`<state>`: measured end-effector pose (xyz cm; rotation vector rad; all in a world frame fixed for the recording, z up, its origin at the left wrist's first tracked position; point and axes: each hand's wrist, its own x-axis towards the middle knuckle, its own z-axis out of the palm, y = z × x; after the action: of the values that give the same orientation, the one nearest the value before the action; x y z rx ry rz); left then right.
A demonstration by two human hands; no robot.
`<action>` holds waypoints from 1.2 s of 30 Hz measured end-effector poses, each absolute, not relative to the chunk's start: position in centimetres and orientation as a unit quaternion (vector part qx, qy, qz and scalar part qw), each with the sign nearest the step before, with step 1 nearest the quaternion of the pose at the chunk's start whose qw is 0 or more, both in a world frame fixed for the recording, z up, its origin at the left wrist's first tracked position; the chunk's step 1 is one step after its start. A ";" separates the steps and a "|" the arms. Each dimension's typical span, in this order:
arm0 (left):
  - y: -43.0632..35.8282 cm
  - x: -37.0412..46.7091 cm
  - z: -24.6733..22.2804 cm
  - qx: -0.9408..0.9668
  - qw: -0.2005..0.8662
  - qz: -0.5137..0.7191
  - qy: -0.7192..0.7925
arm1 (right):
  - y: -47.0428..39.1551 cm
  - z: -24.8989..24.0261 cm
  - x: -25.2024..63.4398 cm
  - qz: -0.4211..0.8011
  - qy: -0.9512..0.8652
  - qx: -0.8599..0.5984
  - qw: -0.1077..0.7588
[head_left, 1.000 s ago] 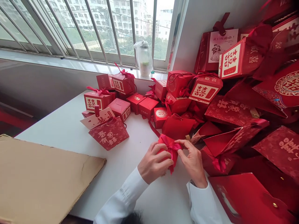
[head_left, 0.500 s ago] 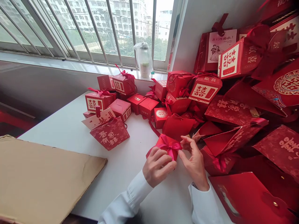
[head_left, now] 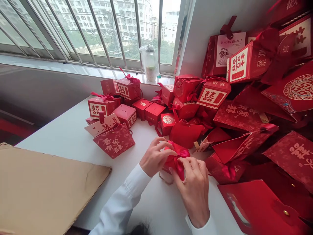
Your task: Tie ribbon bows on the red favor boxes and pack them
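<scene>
A small red gift box (head_left: pixel 168 163) sits on the white table, with a glossy pink-red ribbon bow (head_left: pixel 183 152) on its top. My left hand (head_left: pixel 156 156) comes in from the left, its thumb and fingers pinched on the ribbon near the knot. From the lower right my right hand (head_left: pixel 194 182) grips the ribbon, fingers curled over the bow and thumb along its near side. A thin twisted cord handle (head_left: pixel 165 179) loops out onto the table at the box's near side. My fingers hide part of the bow and of the box.
Red boxes and bags (head_left: pixel 244 117) are heaped along the right. More red boxes (head_left: pixel 127 88) stand by the window wall. A red bag with gold writing (head_left: pixel 114 140) leans at centre left. Cardboard (head_left: pixel 49 189) covers the left corner; a wrapped cup (head_left: pixel 149 63) stands on the sill.
My left hand has moved up and left to the bow's far side. My right hand has come down and left onto the ribbon, its fingers closing. The cord handle now shows.
</scene>
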<state>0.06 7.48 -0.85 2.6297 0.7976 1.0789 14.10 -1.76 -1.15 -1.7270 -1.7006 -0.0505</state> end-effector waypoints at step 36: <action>6.3 2.7 -1.9 0.907 0.033 0.372 0.193 | -3.8 -2.3 18.8 0.087 -0.771 -0.477 0.413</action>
<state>2.68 6.26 -1.90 2.7910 0.5952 1.1443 18.77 -3.85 -2.26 -1.1990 -1.9400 0.2188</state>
